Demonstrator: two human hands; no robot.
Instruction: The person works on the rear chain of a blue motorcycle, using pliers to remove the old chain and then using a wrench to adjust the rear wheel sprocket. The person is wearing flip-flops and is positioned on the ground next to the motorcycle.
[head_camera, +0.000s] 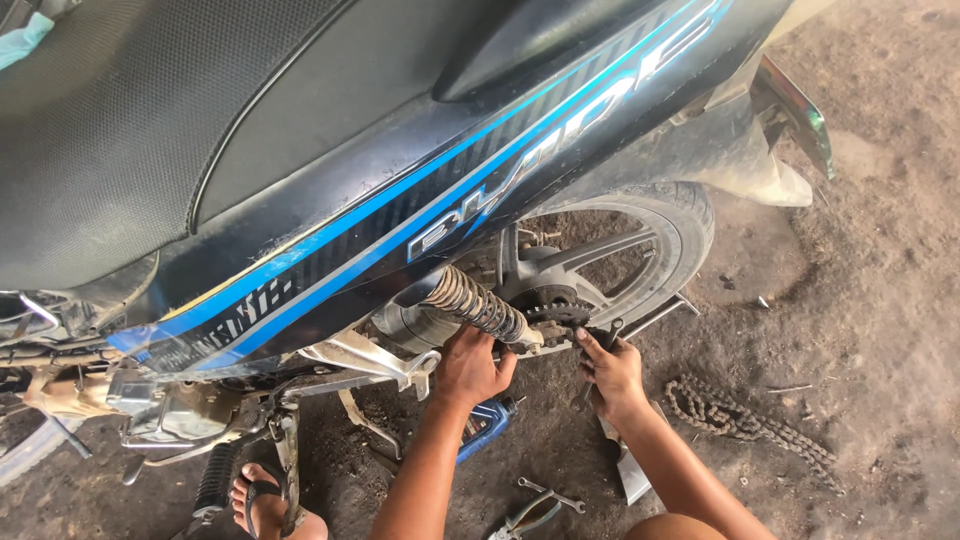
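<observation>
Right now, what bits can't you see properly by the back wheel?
Head view:
- Left hand fingertips: tucked behind the shock spring.
- Right hand: dark tool, too small to identify.
- Rear wheel top: hidden by bodywork.
- Blue bottle: partly behind the left forearm.
- Pliers: cut off by the bottom edge.

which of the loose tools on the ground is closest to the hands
The pliers with the wrench lie in the dirt between the forearms, below the left hand and right hand. The loose chain lies farther off to the right.

Soft, even daylight; glare streaks the glossy body panel (520, 150) above the hands, deep shadow pools beneath it, and edges bend with slight wide-angle distortion.
</observation>
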